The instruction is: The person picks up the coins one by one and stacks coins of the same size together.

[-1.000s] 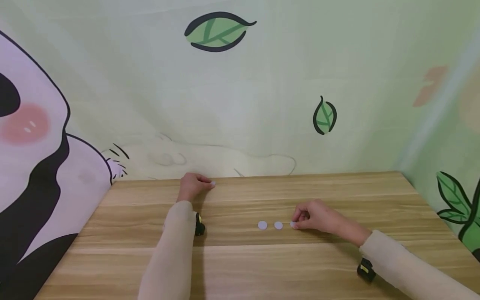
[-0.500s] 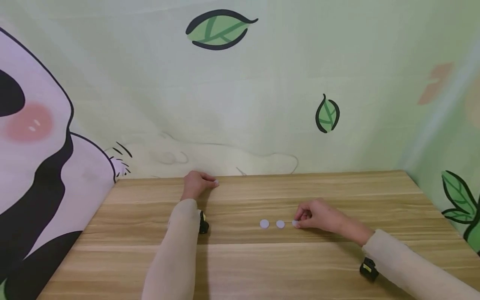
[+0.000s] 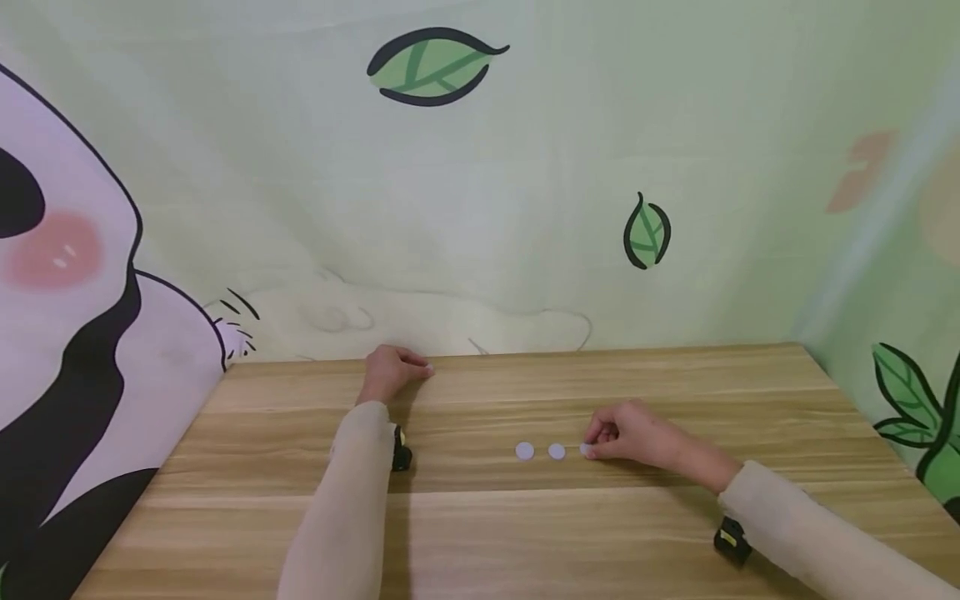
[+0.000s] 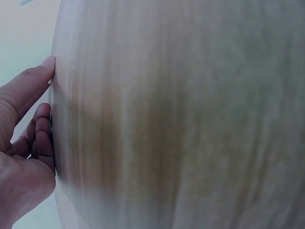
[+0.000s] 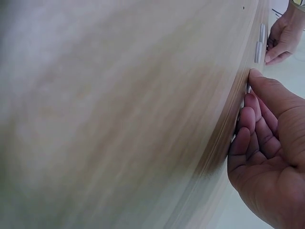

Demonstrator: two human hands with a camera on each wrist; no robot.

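Note:
Two small white discs (image 3: 524, 451) lie flat in a row on the wooden table. At the row's right end, my right hand (image 3: 633, 431) pinches a third white disc (image 3: 585, 449) between thumb and fingers, its right part covered by them. Near the table's far edge, my left hand (image 3: 387, 372) pinches a small white piece (image 3: 431, 368) at its fingertips; mostly hidden, its full shape cannot be made out. From the right wrist, the two loose discs show edge-on, the nearer disc (image 5: 258, 52) just beyond the right thumb.
The wooden table (image 3: 480, 542) ends at a printed cloth backdrop (image 3: 525, 183) with leaves and a panda. Black wrist cameras hang below both cuffs, the right camera (image 3: 732, 540) close to the table.
The head view shifts slightly and back. Both hands stay almost in place, each still pinching its white piece, and the two loose discs have not moved.

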